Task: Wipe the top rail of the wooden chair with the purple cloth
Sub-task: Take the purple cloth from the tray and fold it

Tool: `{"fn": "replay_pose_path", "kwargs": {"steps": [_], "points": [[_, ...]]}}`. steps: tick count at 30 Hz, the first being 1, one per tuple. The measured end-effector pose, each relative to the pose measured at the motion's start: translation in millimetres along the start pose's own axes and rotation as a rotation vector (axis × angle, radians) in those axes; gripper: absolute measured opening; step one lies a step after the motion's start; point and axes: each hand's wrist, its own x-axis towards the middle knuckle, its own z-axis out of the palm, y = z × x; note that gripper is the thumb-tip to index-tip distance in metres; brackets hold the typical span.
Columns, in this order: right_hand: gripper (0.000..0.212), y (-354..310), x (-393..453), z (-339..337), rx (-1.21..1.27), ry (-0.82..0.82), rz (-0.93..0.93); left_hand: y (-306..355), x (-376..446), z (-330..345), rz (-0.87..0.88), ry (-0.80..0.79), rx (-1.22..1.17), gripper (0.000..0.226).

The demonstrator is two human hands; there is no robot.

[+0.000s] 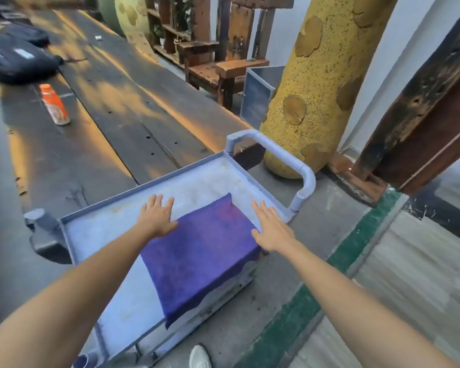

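A purple cloth (pixel 201 257) lies spread flat on the top tray of a grey cart (pixel 109 235), its near edge hanging over the tray's rim. My left hand (pixel 157 215) hovers open at the cloth's left far corner, fingers spread. My right hand (pixel 271 229) is open at the cloth's right edge, palm down. Neither hand grips the cloth. A wooden chair (pixel 223 65) stands in the background beyond the long table, its top rail (pixel 260 1) cut by the frame's upper edge.
A long dark wooden table (pixel 112 107) runs to the left with an orange spray can (pixel 55 104) and black bags (pixel 14 57) on it. A yellow pillar (pixel 319 83) stands right of the cart's handle (pixel 284 158). A dark wooden beam (pixel 422 107) leans at right.
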Motion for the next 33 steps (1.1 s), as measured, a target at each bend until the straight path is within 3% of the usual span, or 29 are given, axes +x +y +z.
{"fn": "replay_pose_path", "kwargs": {"steps": [7, 12, 16, 22, 25, 28, 31, 33], "points": [[0.08, -21, 77, 3, 0.01, -0.151, -0.104, -34, 10, 23, -0.092, -0.115, -0.136, 0.06], [0.072, -42, 118, 17, -0.04, -0.214, -0.18, -52, 5, 41, -0.148, -0.203, -0.182, 0.058], [0.061, -53, 145, 33, -0.17, -0.258, -0.27, -58, 4, 54, -0.219, -0.189, -0.28, 0.056], [0.076, -52, 179, 31, -0.232, -0.302, -0.267, -59, -1, 65, -0.33, -0.124, -0.278, 0.029], [0.056, -44, 186, 31, -0.354, -0.191, -0.256, -57, -5, 66, -0.407, -0.121, -0.298, 0.011], [0.035, -31, 185, 31, -0.386, -0.183, -0.271, -53, -9, 62, -0.378, -0.058, -0.39, 0.009], [0.011, -15, 180, 16, -0.277, -0.236, -0.35, -49, -13, 52, -0.37, 0.055, -0.55, 0.006], [0.01, -2, 176, -3, -0.154, -0.268, -0.411, -50, -15, 43, -0.364, 0.068, -0.62, 0.008]]}}
